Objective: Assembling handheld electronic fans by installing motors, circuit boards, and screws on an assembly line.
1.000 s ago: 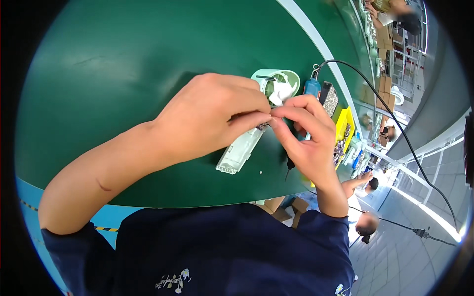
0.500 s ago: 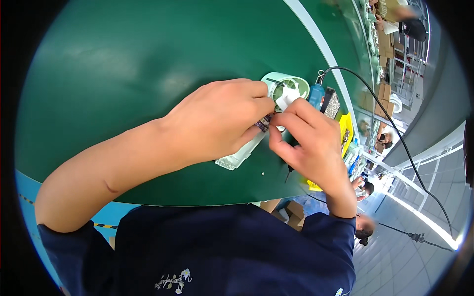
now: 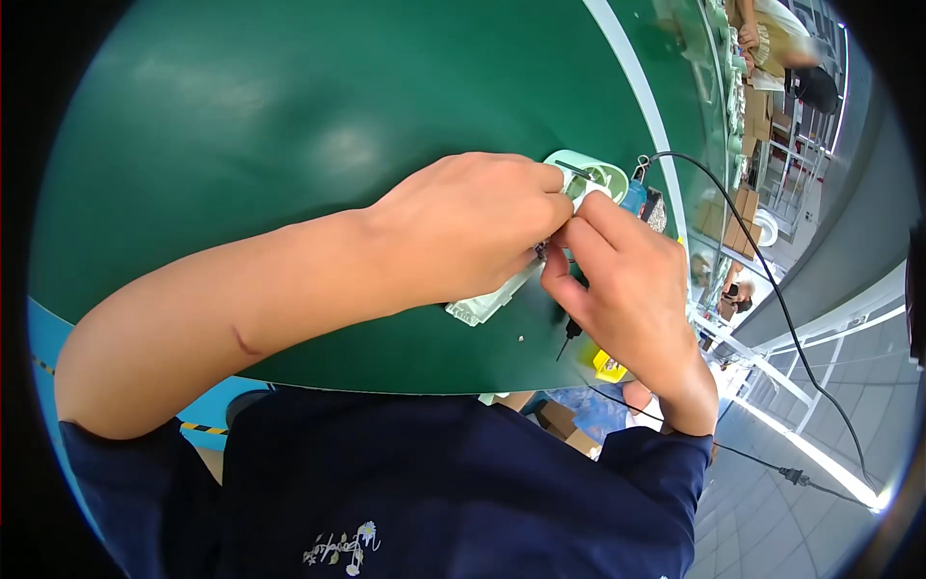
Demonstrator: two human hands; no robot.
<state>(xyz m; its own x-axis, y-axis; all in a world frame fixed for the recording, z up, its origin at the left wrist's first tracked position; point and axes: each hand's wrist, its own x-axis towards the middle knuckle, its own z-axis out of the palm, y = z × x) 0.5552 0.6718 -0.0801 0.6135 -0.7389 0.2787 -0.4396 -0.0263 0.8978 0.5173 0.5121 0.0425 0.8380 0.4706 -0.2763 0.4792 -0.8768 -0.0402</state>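
My left hand [image 3: 482, 224] reaches across the table with its fingers closed on a small dark circuit board [image 3: 541, 250], mostly covered by the fingers. Right against it, my right hand [image 3: 627, 275] pinches thumb and forefinger together at the board's edge; what lies in that pinch is hidden. Behind the fingers is a pale green plastic housing [image 3: 567, 158] with a rounded, open end and white parts inside. A flat, pale green piece [image 3: 479, 309] shows below my left hand; whether it joins the housing is hidden.
Right of the housing lie a blue tool [image 3: 635, 198] with a black cord [image 3: 719, 179] and a container of silvery grains [image 3: 657, 209]. A black-handled thin tool [image 3: 571, 330] and a yellow tray [image 3: 609, 366] sit near the front edge. Other people work at the far right.
The view has shifted, so the hands and housing appear farther right. Both hands remain pinched together at the board, which is now more covered. My right hand hides more of the yellow tray.
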